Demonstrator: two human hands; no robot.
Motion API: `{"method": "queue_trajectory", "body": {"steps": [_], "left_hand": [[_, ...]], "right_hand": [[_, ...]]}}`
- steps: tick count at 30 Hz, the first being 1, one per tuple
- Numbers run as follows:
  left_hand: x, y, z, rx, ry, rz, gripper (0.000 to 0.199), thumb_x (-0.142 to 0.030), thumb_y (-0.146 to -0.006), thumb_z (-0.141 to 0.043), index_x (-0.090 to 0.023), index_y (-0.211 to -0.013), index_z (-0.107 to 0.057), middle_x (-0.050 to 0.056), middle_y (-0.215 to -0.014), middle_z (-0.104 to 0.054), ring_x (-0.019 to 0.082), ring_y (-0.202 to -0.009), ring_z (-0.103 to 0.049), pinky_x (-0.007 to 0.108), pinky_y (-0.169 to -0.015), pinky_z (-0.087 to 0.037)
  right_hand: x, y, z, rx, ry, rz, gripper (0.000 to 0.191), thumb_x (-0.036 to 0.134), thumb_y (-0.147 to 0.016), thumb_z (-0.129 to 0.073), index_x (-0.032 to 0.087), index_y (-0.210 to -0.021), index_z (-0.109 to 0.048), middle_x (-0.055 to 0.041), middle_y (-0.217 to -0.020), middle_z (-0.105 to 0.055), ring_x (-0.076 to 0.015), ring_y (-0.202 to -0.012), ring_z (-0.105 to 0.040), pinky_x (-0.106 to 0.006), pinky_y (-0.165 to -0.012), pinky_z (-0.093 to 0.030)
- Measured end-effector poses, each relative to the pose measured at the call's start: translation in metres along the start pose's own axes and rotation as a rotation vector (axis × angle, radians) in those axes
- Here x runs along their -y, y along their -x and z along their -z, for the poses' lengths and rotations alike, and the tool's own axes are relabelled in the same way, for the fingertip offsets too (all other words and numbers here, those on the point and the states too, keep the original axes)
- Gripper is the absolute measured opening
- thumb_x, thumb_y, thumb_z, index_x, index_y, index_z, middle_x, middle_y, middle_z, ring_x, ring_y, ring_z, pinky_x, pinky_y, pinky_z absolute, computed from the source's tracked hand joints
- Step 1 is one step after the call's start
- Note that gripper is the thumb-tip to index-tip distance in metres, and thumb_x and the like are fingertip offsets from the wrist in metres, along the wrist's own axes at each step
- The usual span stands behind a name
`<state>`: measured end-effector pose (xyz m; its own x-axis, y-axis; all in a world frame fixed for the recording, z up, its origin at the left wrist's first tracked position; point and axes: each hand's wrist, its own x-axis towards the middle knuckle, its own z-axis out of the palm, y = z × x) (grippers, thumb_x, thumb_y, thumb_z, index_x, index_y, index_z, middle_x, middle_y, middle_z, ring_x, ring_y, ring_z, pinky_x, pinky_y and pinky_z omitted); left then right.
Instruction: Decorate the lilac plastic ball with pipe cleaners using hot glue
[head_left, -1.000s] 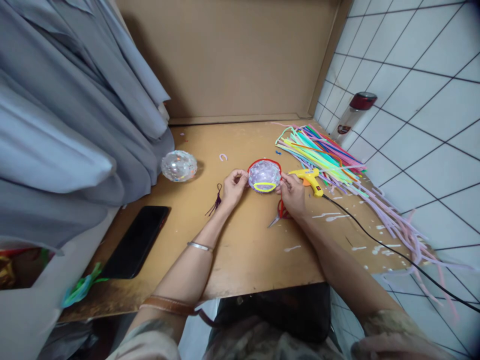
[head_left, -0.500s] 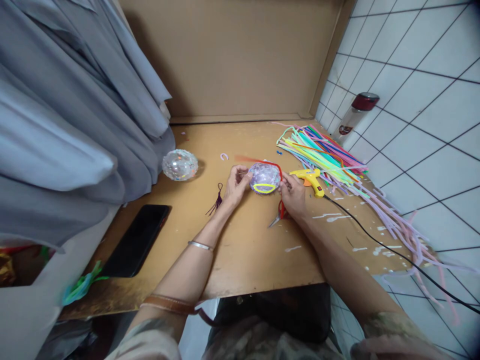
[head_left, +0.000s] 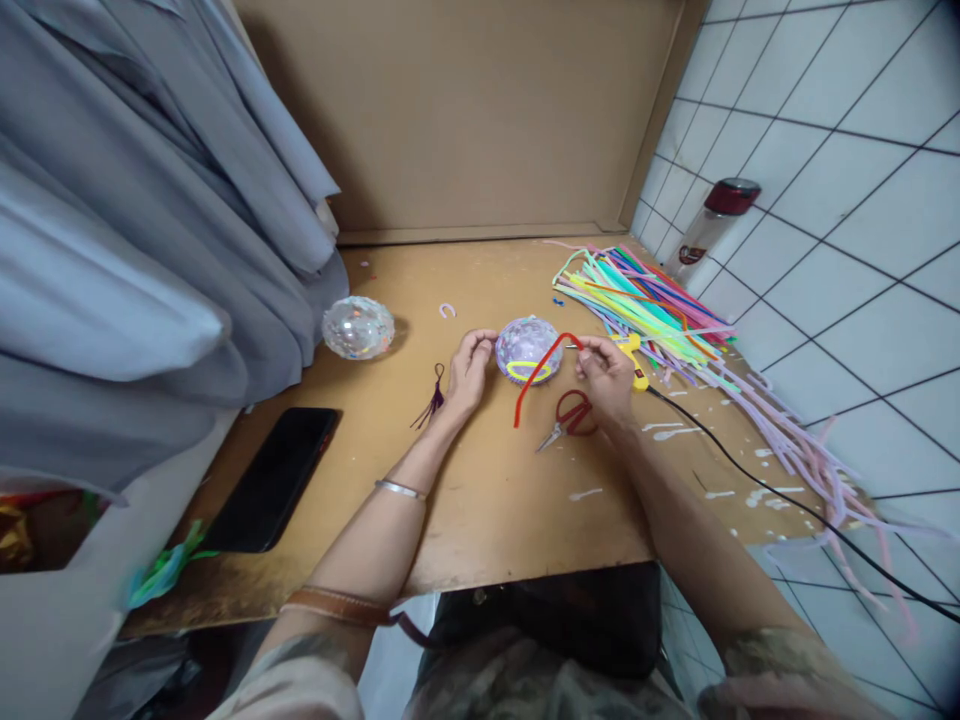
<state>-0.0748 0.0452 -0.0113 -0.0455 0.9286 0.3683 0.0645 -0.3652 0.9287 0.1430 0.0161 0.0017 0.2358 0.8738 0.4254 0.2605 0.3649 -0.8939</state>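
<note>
A small round bowl-like shell (head_left: pixel 517 350), clear with a purple tint and trim, rests on the table with a yellow loop (head_left: pixel 529 374) at its near side. At its left rim, the curled fingers of my left hand (head_left: pixel 469 370) hold the edge. My right hand (head_left: pixel 606 378) pinches one end of a bent red pipe cleaner (head_left: pixel 529 385), which slants across the shell's right side down towards the table. Red-handled scissors (head_left: pixel 568 415) lie just below that hand. Partly hidden behind it is a yellow hot glue gun (head_left: pixel 636 362).
Several coloured pipe cleaners (head_left: pixel 645 305) are heaped at the right, crossed lower down by a black cord (head_left: pixel 720 448). A second clear shell (head_left: pixel 358 328), a purple tassel (head_left: pixel 433 400) and a phone (head_left: pixel 274 480) lie left. A red-lidded bottle (head_left: pixel 709 230) stands by the tiles.
The red pipe cleaner, earlier laid along the shell's far and right edge, now hangs across its front right. My right hand has moved slightly right, uncovering the scissors.
</note>
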Motion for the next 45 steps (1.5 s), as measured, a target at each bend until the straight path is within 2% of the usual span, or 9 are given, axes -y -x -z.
{"method": "queue_trajectory", "body": {"steps": [5,11,17,24,29,32,34,39,45], "left_hand": [[-0.009,0.002,0.002,-0.059,-0.117,0.012,0.034,-0.05,-0.092,-0.053,-0.02,-0.085,-0.067,0.004,-0.081,-0.068,0.018,-0.078,-0.06,0.029,-0.079,-0.049],[-0.01,0.0,0.005,-0.143,-0.158,-0.032,0.032,-0.045,-0.091,-0.05,-0.021,-0.073,-0.059,0.002,-0.078,-0.065,0.016,-0.079,-0.06,0.027,-0.079,-0.046],[-0.015,-0.007,0.025,-0.279,-0.363,-0.004,0.024,-0.038,-0.087,-0.054,-0.021,-0.071,-0.059,0.0,-0.065,-0.057,0.016,-0.065,-0.051,0.027,-0.067,-0.04],[-0.02,-0.012,0.066,-0.199,-0.705,0.191,0.026,-0.041,-0.071,-0.075,-0.023,-0.06,-0.059,0.001,-0.054,-0.054,0.021,-0.062,-0.054,0.031,-0.066,-0.042],[-0.018,0.002,0.065,-0.029,-0.741,0.276,0.032,-0.048,-0.068,-0.078,-0.024,-0.057,-0.059,0.002,-0.049,-0.05,0.024,-0.064,-0.058,0.034,-0.068,-0.046],[-0.018,0.007,0.05,-0.056,-0.695,0.153,0.02,-0.04,-0.074,-0.071,-0.023,-0.069,-0.061,0.005,-0.069,-0.062,0.025,-0.075,-0.062,0.037,-0.078,-0.05],[-0.018,0.009,0.039,-0.063,-0.612,0.024,0.014,-0.033,-0.075,-0.067,-0.022,-0.083,-0.064,0.009,-0.091,-0.067,0.026,-0.089,-0.064,0.041,-0.09,-0.051],[-0.015,0.015,0.019,0.226,-0.412,-0.253,0.069,-0.02,-0.064,-0.069,-0.023,-0.132,-0.055,0.014,-0.146,-0.051,0.033,-0.14,-0.045,0.052,-0.12,-0.036],[-0.005,0.022,0.009,0.345,-0.303,-0.226,0.092,-0.022,-0.069,-0.071,-0.023,-0.153,-0.035,0.017,-0.155,-0.037,0.035,-0.146,-0.04,0.055,-0.122,-0.033]], "right_hand": [[0.018,0.001,0.008,0.066,0.067,0.067,0.021,0.031,-0.081,-0.054,0.023,-0.09,-0.072,-0.0026,-0.079,-0.063,-0.0176,-0.069,-0.055,-0.032,-0.064,-0.047],[0.029,0.007,0.009,0.238,0.15,0.267,0.021,0.02,-0.076,-0.048,0.023,-0.074,-0.069,-0.0021,-0.072,-0.062,-0.0193,-0.072,-0.057,-0.034,-0.069,-0.047],[0.033,0.02,0.011,0.359,0.299,0.38,0.018,0.016,-0.074,-0.046,0.023,-0.068,-0.063,-0.0019,-0.068,-0.058,-0.0164,-0.061,-0.051,-0.03,-0.058,-0.039],[0.026,0.036,0.02,0.251,0.744,0.441,0.016,0.017,-0.075,-0.049,0.022,-0.063,-0.058,-0.0045,-0.066,-0.059,-0.0176,-0.06,-0.05,-0.033,-0.06,-0.034],[0.019,0.036,0.019,0.21,1.045,0.412,0.012,0.018,-0.074,-0.054,0.019,-0.064,-0.062,-0.0085,-0.065,-0.062,-0.0201,-0.063,-0.05,-0.037,-0.067,-0.031],[0.018,0.038,0.017,0.175,1.036,0.401,0.012,0.017,-0.074,-0.054,0.019,-0.072,-0.066,-0.0098,-0.073,-0.065,-0.0238,-0.075,-0.054,-0.038,-0.075,-0.035],[0.02,0.039,0.016,0.128,0.954,0.376,0.022,0.018,-0.074,-0.054,0.018,-0.089,-0.07,-0.0116,-0.09,-0.068,-0.0275,-0.089,-0.057,-0.041,-0.082,-0.038],[0.025,0.034,0.013,0.197,0.686,0.317,0.072,0.025,-0.073,-0.058,0.017,-0.144,-0.05,-0.0176,-0.138,-0.058,-0.0371,-0.128,-0.051,-0.054,-0.102,-0.04],[0.011,0.005,0.0,0.413,0.407,0.339,0.072,0.039,-0.084,-0.059,0.023,-0.153,-0.042,-0.0149,-0.152,-0.049,-0.0344,-0.142,-0.044,-0.058,-0.116,-0.038]]}}
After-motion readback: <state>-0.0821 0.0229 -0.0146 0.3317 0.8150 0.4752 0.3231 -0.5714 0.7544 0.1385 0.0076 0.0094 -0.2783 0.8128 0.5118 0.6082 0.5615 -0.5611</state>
